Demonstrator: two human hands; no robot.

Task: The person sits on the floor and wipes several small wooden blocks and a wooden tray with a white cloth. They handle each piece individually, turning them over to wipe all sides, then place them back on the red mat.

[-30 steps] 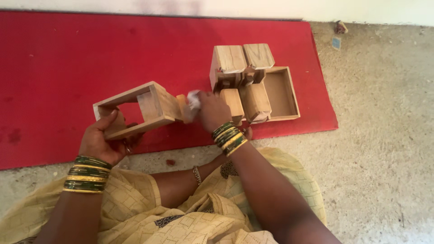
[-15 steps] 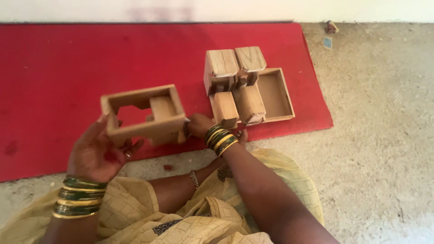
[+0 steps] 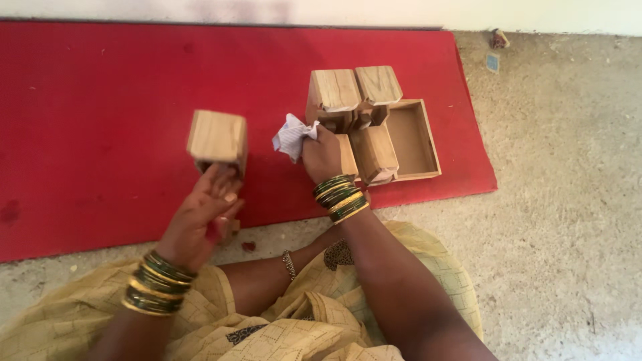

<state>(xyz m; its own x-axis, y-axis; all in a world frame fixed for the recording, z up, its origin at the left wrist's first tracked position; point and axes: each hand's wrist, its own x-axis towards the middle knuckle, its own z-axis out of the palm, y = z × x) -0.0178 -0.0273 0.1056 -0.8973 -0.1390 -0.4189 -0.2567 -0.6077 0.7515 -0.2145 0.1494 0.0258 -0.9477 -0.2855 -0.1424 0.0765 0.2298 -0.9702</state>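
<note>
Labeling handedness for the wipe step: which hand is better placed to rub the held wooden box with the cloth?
Right, probably. The right hand already grips the white cloth, beside the wooden box. The left hand is occupied holding that box up from below over the red mat.

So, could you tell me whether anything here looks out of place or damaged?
Nothing looks damaged. The left hand holds one wooden box apart from the wooden boxes grouped on the red mat; the right hand grips a crumpled cloth. Small debris lies on the floor.

Wooden box's (image 3: pixel 217 137) underside behind left hand (image 3: pixel 200 224)
</note>
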